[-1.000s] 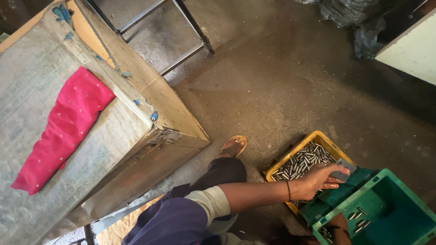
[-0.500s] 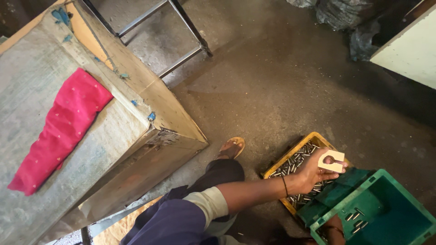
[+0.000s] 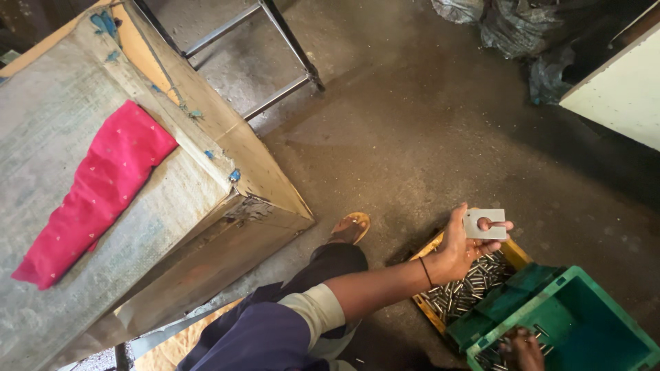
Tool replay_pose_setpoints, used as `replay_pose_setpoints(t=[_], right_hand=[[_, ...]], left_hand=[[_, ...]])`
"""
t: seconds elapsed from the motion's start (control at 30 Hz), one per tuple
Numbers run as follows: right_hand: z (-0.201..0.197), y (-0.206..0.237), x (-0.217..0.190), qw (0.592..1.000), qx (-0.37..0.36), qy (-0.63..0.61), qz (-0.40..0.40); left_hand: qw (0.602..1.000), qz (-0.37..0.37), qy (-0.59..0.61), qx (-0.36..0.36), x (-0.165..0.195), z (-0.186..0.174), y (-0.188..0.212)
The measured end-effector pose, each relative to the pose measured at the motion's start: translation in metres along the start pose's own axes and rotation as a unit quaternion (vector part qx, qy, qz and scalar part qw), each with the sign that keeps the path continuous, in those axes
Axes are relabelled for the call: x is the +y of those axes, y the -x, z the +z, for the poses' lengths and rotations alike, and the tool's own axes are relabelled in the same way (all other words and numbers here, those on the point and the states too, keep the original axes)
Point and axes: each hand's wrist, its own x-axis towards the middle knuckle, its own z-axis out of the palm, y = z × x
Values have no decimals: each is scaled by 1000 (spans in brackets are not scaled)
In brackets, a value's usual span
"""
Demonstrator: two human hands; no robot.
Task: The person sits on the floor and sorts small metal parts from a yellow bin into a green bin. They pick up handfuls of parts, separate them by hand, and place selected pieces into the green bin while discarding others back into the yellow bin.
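At the lower right of the frame, our left hand (image 3: 462,244) pinches a flat square metal plate (image 3: 484,224) with a finger through its hole, raised above the yellow crate (image 3: 427,306) of metal pins (image 3: 462,291). Our right hand (image 3: 522,349) reaches into the green bin (image 3: 605,309) beside it; we cannot tell its grip.

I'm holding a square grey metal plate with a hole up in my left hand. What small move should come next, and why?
Probably bring the square grey metal plate down and right toward the green plastic crate. The left hand holds it above the yellow crate of metal pins with a fingertip through its hole, while the right hand sits in the green crate.
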Motion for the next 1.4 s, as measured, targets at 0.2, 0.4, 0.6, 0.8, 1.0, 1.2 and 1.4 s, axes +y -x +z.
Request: replay_pose_setpoints(t=[0.2, 0.4, 0.6, 0.8, 1.0, 1.2, 1.4], right_hand=[[-14, 3, -26, 947, -147, -282, -42], [-17, 2, -25, 932, -115, -344, -23], [-33, -11, -26, 917, -117, -382, 4], [-19, -26, -37, 927, -200, -293, 125], [41, 1, -111, 935, -63, -342, -69], [169, 5, -191, 932, -106, -299, -177], [315, 0, -246, 931, -134, -132, -314]], left_hand=[[997, -3, -11, 73, -1, 11, 5], [995, -2, 5, 100, -6, 8, 3], [992, 17, 44, 113, -17, -6, -12], [987, 74, 24, 141, -33, -20, -29], [986, 64, 82, 134, -29, -24, -39], [989, 75, 102, 73, -7, 0, -24], [989, 60, 133, 7, 29, -4, -30]])
